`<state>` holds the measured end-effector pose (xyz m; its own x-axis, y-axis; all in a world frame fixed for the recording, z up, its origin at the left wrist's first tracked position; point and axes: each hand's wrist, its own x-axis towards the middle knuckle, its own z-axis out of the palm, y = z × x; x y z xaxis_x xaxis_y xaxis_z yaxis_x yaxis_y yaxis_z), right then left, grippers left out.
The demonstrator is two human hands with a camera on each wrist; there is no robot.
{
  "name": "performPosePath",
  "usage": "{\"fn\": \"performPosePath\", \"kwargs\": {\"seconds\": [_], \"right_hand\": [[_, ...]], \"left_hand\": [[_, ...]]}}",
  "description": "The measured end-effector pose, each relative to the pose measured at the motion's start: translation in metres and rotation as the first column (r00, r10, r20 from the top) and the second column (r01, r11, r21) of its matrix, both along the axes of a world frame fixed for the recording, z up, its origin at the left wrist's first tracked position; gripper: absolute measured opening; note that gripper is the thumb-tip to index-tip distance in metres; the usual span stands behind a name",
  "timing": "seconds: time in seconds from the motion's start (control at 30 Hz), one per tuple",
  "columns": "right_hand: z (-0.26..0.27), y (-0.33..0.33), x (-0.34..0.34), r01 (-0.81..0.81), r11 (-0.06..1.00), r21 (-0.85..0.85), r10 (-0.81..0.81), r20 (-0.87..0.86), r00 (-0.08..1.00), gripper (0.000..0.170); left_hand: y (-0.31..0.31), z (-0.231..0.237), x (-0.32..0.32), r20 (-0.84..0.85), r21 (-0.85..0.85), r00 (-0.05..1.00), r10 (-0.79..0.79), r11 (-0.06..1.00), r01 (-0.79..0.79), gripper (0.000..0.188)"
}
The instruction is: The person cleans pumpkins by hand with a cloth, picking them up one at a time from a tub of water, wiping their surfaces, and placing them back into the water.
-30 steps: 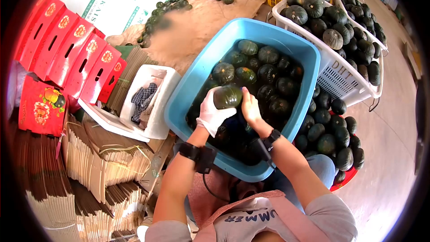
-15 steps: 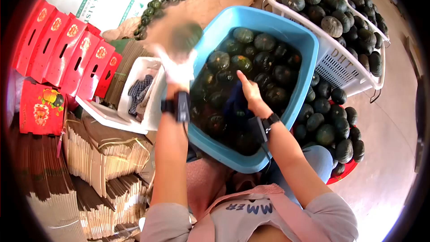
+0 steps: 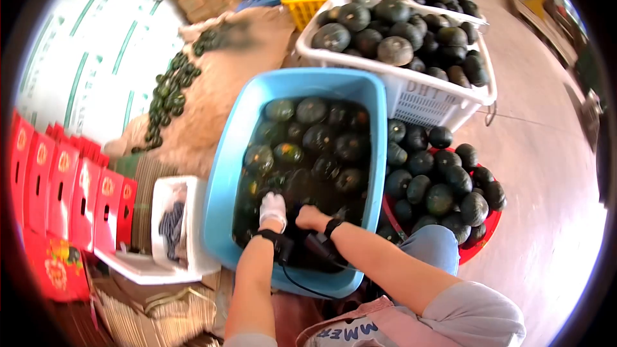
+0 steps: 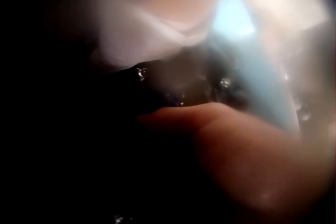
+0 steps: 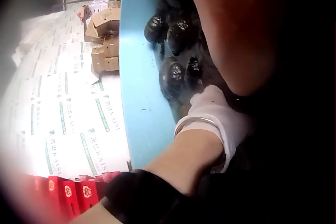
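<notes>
A blue tub holds dark water with several dark green squashes in it. My left hand, in a white glove, reaches down into the water near the front of the tub. Close to its right is my bare right hand, also dipping in, its fingers lost in the murk. The right wrist view shows the glove at the waterline beside the squashes. In the left wrist view the bare hand faces the glove across dark water. What either hand holds below the surface I cannot tell.
A white crate heaped with squashes stands behind the tub, and a red basin of them on the right. Wet squashes lie on brown cloth at the back left. A foam box and red cartons are to the left.
The left hand lifted a squash out over the tub's left side and is now back in the water without it showing. The right hand went lower; its dark blue cloth no longer shows. The view turned.
</notes>
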<state>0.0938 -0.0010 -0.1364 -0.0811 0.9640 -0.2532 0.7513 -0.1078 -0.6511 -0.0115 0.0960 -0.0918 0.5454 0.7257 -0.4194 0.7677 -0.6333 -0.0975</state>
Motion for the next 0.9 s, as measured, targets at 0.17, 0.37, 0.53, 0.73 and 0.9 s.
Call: {"fn": "performPosePath", "kwargs": {"seconds": [0.17,0.37,0.53,0.73,0.9], "right_hand": [[-0.013,-0.015,-0.018,0.014,0.958,-0.288,-0.049,-0.117,0.992,0.030],[0.034,0.009,-0.011,0.621,0.691,-0.369,-0.720,-0.426,0.548,0.055],[0.115,0.002,0.001,0.415,0.908,0.062,-0.164,-0.858,0.487,0.049],[0.142,-0.015,-0.030,0.307,0.952,0.003,-0.108,-0.932,0.345,0.061],[0.129,-0.012,-0.022,0.194,0.973,0.129,0.036,-0.907,0.420,0.050]], "left_hand": [[-0.013,0.007,0.005,-0.031,-0.220,0.989,0.146,0.964,-0.149,0.075],[-0.016,0.075,-0.006,0.207,-0.317,0.847,0.490,0.853,-0.416,0.083],[-0.035,0.143,-0.040,0.256,-0.931,0.040,0.966,0.258,-0.257,0.061],[-0.055,0.109,-0.031,0.630,-0.751,-0.522,0.575,0.623,-0.221,0.046],[-0.032,0.118,-0.049,0.006,-0.941,-0.501,0.865,0.175,0.291,0.047]]}}
